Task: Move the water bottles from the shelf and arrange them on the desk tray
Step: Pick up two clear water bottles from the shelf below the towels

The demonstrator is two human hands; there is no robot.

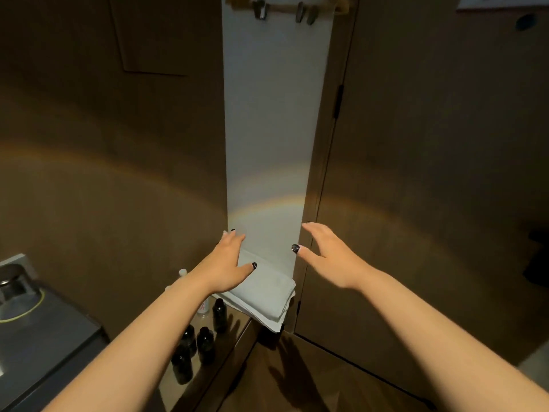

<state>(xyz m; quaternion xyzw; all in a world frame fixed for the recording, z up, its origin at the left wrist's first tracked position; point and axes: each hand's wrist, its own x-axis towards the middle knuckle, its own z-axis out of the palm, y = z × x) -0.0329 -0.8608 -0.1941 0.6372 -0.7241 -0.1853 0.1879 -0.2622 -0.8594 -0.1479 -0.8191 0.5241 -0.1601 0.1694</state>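
Several dark bottles [205, 344] stand on a low shelf [208, 379] under my left forearm, with a clear bottle [203, 309] with a red label and a white cap behind them, partly hidden by the arm. My left hand [230, 260] rests with straight fingers on a folded white towel [261, 295] one level above the bottles. My right hand [323, 252] hovers open in the air beside the wardrobe door edge, holding nothing. No tray is in view.
An open brown wardrobe door [416, 188] stands at the right, its white inner wall [276, 129] ahead with hanger clips [261, 8] at the top. A dark counter [44, 337] with a kettle [15, 285] sits at the lower left. Wood floor [297, 376] lies below.
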